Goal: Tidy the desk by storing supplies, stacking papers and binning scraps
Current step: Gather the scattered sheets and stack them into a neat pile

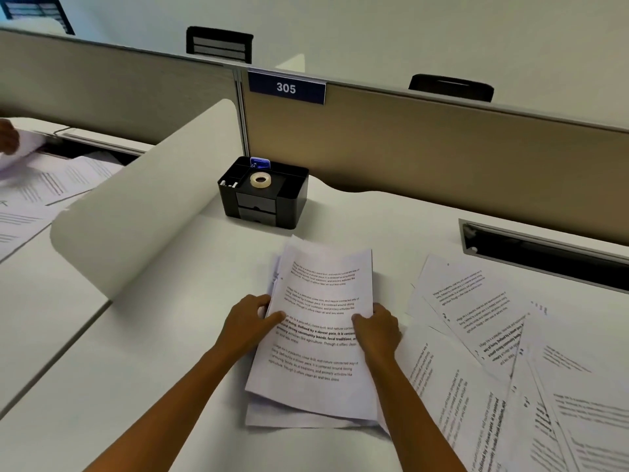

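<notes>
Both bare forearms reach in from the near edge, and between them lies the gathered stack of white printed paper sheets [318, 291] on the pale grey desk top [163, 376]. The left hand [252, 321] grips the stack's left long edge, thumb on the top page and fingers curled at the side. The right hand [377, 330] pinches the opposite long edge in the same way, thumb laid on the print. The stack's long axis runs away from the person, leaning slightly to the right at its far end, and its lower sheets stick out unevenly at the near end and at the far left corner, so it is not yet squared.

What the coming move seems to turn on is the fan of loose white printed pages [476, 301]. It lies just outside the right hand, spreading away to that side and toward the person, one page touching the stack's right edge. That makes the right hand the nearer one for collecting them, while the left could steady the pile.

Beyond the fingertips of both hands, well apart from the stack, sits a black plastic desk organiser [292, 202] with a roll of clear tape [259, 179] in it.
</notes>
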The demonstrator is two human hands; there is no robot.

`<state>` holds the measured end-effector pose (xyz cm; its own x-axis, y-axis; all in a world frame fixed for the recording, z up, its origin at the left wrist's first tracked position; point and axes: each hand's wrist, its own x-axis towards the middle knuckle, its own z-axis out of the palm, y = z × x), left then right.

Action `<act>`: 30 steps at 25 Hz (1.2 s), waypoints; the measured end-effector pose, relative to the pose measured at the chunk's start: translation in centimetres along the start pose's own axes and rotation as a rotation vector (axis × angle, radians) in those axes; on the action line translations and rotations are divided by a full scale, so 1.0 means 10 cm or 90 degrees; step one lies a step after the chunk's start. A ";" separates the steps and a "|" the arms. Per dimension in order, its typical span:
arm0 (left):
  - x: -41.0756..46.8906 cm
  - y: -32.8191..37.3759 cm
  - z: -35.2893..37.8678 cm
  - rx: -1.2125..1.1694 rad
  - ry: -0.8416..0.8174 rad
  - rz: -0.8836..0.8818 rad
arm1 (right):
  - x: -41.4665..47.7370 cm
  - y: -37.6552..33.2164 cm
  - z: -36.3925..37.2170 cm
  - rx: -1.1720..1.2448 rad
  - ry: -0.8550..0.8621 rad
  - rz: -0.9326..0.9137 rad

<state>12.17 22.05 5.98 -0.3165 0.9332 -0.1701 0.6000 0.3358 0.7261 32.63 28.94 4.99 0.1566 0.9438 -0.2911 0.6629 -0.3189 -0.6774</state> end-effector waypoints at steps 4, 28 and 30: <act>-0.25 -0.09 0.12 0.030 0.036 -0.044 | -0.30 -0.10 -0.01 -0.002 -0.091 0.042; -1.05 0.68 -0.39 -0.507 0.261 0.340 | -1.24 -0.13 -0.74 0.538 0.050 -0.307; -1.05 0.70 -0.33 -0.472 0.293 0.316 | -1.26 -0.12 -0.72 0.533 0.058 -0.285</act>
<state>17.31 14.23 15.05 -0.5023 0.7532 0.4248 0.1820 -0.3881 0.9035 35.17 18.09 14.33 0.0951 0.9852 0.1426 -0.0591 0.1486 -0.9871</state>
